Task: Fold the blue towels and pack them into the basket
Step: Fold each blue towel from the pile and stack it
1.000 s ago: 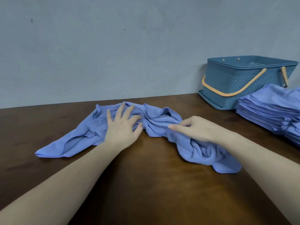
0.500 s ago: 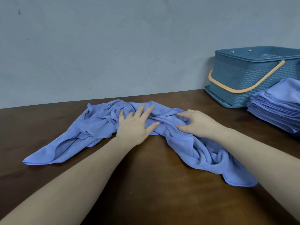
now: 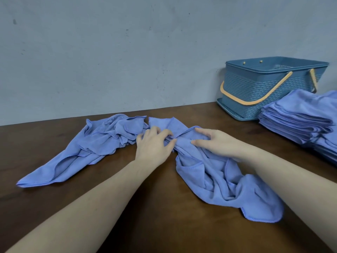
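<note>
A crumpled blue towel (image 3: 94, 148) lies spread across the middle of the brown table (image 3: 164, 225), bunched at its centre with one end trailing left and the other toward the front right. My left hand (image 3: 153, 145) has its fingers curled into the bunched middle of the cloth. My right hand (image 3: 215, 142) lies just to the right, thumb and fingers pinching a fold of the same towel. The blue basket (image 3: 255, 92) with orange handles stands at the back right against the wall; what it holds is hidden.
A stack of folded blue towels (image 3: 302, 117) sits at the right edge, in front of the basket. A grey wall (image 3: 127, 52) closes the far side of the table.
My left hand slid right along the towel and its spread fingers curled into the cloth. My right hand shifted to meet it at the bunched middle. The towel's left part has spread out.
</note>
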Demonstrator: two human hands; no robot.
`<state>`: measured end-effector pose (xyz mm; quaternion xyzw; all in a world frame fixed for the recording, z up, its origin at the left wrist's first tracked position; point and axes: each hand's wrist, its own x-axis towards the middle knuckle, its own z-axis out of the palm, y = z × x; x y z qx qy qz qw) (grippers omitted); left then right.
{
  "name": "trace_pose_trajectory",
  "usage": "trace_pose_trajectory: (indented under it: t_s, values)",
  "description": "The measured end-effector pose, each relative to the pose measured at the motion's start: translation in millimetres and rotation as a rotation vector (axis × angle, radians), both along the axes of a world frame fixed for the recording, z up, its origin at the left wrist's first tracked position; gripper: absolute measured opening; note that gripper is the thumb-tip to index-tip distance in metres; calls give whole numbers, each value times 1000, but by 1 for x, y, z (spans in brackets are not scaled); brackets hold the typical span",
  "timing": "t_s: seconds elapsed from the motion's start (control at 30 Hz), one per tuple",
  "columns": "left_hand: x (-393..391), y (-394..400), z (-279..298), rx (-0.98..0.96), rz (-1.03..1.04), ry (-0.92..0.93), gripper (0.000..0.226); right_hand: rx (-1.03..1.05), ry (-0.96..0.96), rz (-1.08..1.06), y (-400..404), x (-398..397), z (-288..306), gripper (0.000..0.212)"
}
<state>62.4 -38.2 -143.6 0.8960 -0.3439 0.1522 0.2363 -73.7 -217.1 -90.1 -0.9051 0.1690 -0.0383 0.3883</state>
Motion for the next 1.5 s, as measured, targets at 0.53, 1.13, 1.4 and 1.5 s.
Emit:
trace_pose_trajectory:
  t_s: [0.53,1.13,1.4,1.5]
  values:
    - [-19,-28,23,411,28,175,44,-263,166,-315,-65,-42,-4,22]
    - [46,-77,10,211,-182,229,33,-560,-87,-145,-112,6,-25,22]
    - [57,-74,6,-70,-95,310,19,-109,-303,-337,-133,62,-1,18]
    - [60,-72,6,-71,3,307,30,-3,-268,-404,-141,84,-3,18]
